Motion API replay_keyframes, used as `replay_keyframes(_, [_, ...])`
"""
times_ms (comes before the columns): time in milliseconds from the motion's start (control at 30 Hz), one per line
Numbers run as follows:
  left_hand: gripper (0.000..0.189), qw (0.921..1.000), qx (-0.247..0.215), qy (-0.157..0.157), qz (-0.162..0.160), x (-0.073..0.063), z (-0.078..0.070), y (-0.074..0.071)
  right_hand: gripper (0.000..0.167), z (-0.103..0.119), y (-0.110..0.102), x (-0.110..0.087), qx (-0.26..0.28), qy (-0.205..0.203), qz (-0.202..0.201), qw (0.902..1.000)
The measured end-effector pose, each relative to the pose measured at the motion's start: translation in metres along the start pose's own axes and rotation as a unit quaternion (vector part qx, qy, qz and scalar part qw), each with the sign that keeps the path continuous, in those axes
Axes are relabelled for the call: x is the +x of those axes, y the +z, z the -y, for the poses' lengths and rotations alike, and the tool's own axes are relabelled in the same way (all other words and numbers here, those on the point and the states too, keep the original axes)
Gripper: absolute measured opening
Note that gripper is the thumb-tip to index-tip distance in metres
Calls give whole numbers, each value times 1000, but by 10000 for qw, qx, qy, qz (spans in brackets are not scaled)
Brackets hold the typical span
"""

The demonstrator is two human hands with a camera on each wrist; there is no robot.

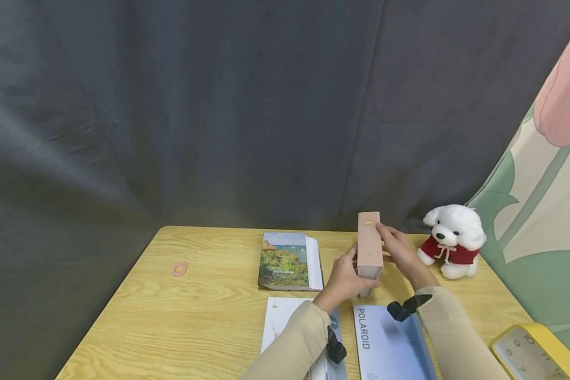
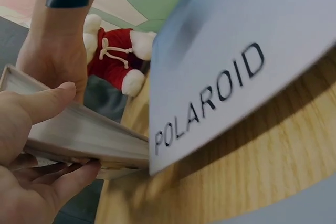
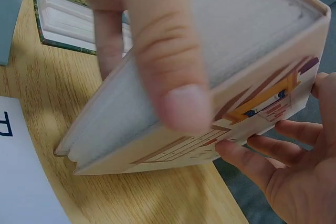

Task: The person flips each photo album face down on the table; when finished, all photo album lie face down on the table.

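Note:
A thick pink photo album (image 1: 369, 240) is held on edge above the table, its spine facing up toward the head view. My left hand (image 1: 344, 279) grips it from the left. In the right wrist view, that hand's thumb lies across the album's page edges (image 3: 236, 30). On the other side is my right hand (image 1: 401, 253), which holds the album near its spine; its fingertips (image 3: 233, 150) press the illustrated cover. Nearest below the hands lies a pale blue POLAROID album (image 1: 385, 338), with a white illustrated album (image 1: 277, 316) partly under the left sleeve.
A photo album with a landscape cover (image 1: 285, 261) lies at the table's back, left of the hands. A white plush dog (image 1: 456, 240) in red sits at the back right. A yellow clock (image 1: 534, 351) stands front right; a pink ring (image 1: 179, 269) lies on the left.

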State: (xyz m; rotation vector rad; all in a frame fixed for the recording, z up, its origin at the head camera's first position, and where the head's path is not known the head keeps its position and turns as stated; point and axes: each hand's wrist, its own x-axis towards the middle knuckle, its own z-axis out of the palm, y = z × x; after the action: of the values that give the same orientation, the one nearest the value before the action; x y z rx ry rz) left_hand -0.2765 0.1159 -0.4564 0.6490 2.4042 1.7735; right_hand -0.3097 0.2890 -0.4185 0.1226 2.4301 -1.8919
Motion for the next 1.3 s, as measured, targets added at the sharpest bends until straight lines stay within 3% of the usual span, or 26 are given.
replay_keyframes(133, [91,9985,-429,-186,298,0,7,0,76,-1,-2,-1,171,94,-85,9998])
replay_keyframes(400, [82,9958,60,-765,509,0,11,-5,73,-5,-10,0,429,91,-16,9990])
replay_keyframes(533, [81,9960,98,-773,429,1,12,-8,71,-10,-14,0,511,178,-103,9985])
replay_keyframes(633, [77,9970,58,-679,367,2,14,-9,68,-14,-16,0,393,196,-408,9982])
replay_keyframes(833, [67,9979,190,-583,206,2,19,-9,52,-17,-15,1,-272,-53,-1551,9875])
replay_keyframes(933, [63,9959,189,-861,192,2,19,-11,43,-18,-15,1,-1157,-220,-2021,9723])
replay_keyframes(1033, [63,9927,142,-1188,172,1,18,-12,44,-22,-14,-1,-1952,-310,-2217,9549])
replay_keyframes(1133, [60,9909,186,-1324,130,0,16,-13,58,-28,-14,-5,-2216,-154,-2011,9540])
replay_keyframes(1300, [55,9907,491,-1271,62,1,14,-15,85,-35,-12,-5,-2386,371,-1155,9635])
